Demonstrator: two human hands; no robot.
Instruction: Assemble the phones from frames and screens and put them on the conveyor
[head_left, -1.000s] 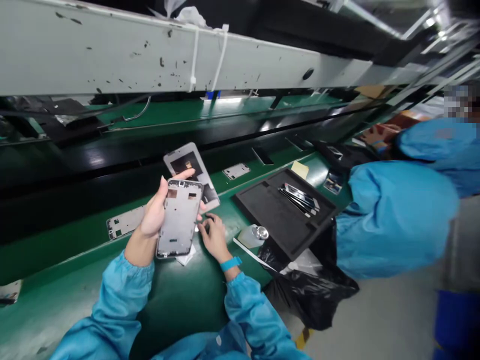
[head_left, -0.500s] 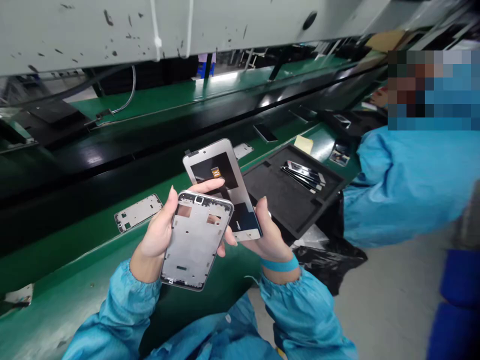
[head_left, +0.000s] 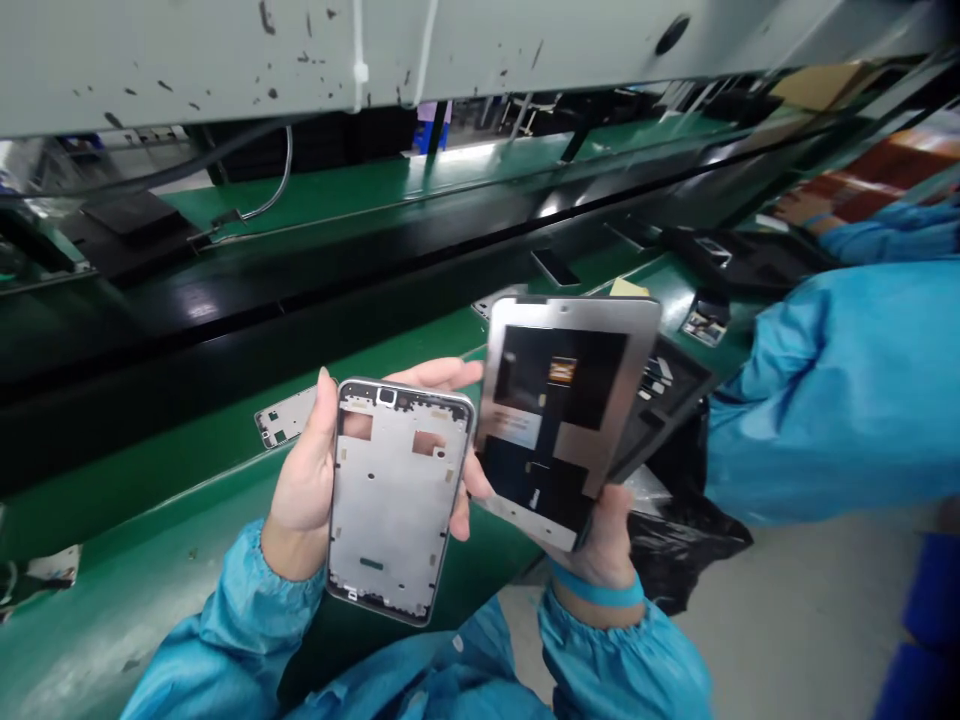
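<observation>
Frame, place: pale metal frame (head_left: 397,510) held above the green bench (head_left: 187,570), in front of the person's torso.
Frame, axis: long axis runs away from the body, far end leaning slightly right. Flat inner face up toward the camera; two rectangular openings at the far end.
Left hand (head_left: 304,490): clamped on frame, thumb along its left edge, fingers wrapped behind and out past the right edge.
Panel, place: silver-bordered panel (head_left: 574,430) also held up, just right of frame. Contact with left fingertips: can't tell.
Panel, axis: long axis also points away, leaning further right than frame. Dark patches and orange connector (head_left: 562,371) face the camera, connector toward the far end.
Right hand (head_left: 611,530): clamped on panel's near right corner, partly hidden behind it.
Bench: loose frame (head_left: 286,417) lies left; dark slab (head_left: 555,267) further off; black tray (head_left: 690,395) partly behind panel.
Right side: black bag (head_left: 694,555) below tray; co-worker's blue sleeve (head_left: 840,400) beside it.
Room: scuffed grey beam (head_left: 180,60) overhead, grey floor (head_left: 810,600) lower right.
</observation>
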